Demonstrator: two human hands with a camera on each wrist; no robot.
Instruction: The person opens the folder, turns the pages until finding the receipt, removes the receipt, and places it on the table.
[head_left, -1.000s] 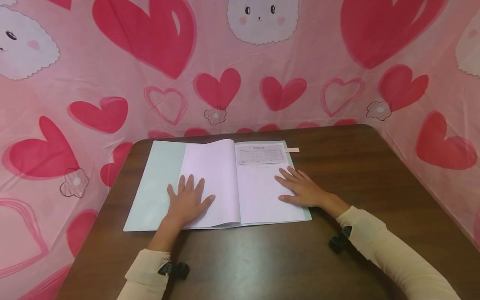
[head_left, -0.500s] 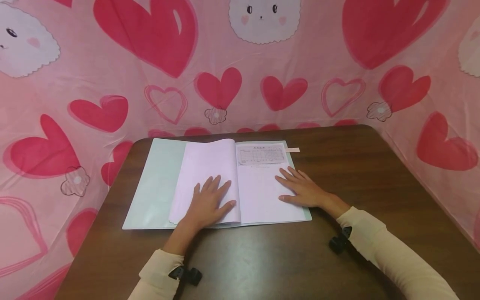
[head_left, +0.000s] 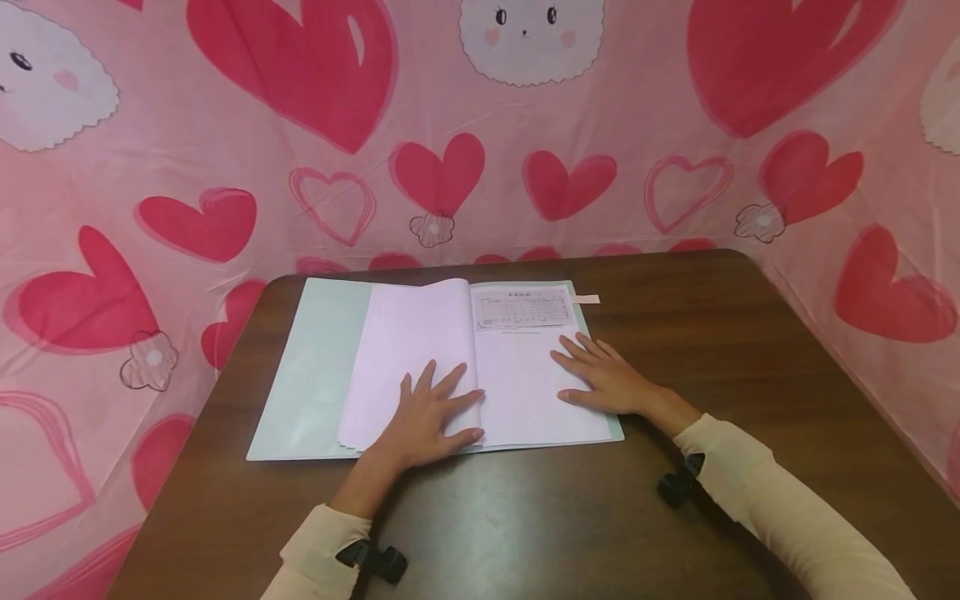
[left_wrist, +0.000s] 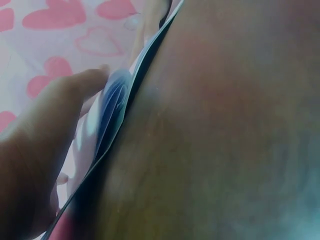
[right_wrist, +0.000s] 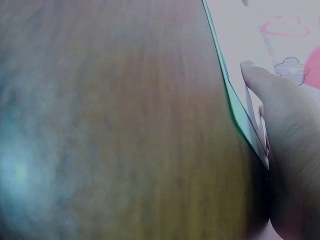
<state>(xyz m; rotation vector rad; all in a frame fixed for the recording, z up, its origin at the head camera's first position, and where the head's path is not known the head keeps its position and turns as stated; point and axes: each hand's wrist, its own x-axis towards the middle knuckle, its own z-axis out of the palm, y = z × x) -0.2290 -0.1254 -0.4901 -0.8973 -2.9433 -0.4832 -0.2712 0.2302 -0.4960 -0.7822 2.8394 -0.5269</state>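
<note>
A pale green folder [head_left: 315,367] lies spread on the table, with white sheets turned to its left side [head_left: 416,321] and a white page on its right [head_left: 528,387]. Near the central fold, my left hand [head_left: 427,421] rests on the turned sheets with spread fingers, its thumb and index tip at the fold. My right hand [head_left: 603,379] lies flat on the right page's outer edge. At the top of that page is a slip with a printed table [head_left: 522,308]. In the left wrist view, sheet edges [left_wrist: 112,112] curve beside the left thumb [left_wrist: 85,82].
A pinkish tab [head_left: 586,300] sticks out past the folder's right edge. The dark wooden table [head_left: 720,333] extends around the folder. Behind and beside it hangs a pink cloth [head_left: 630,108] with hearts. Each wrist carries a small black camera [head_left: 678,483].
My left hand has slid right across the turned sheets to the fold. Those sheets' left edge has flattened and fanned slightly over the green cover. My right hand has stayed put.
</note>
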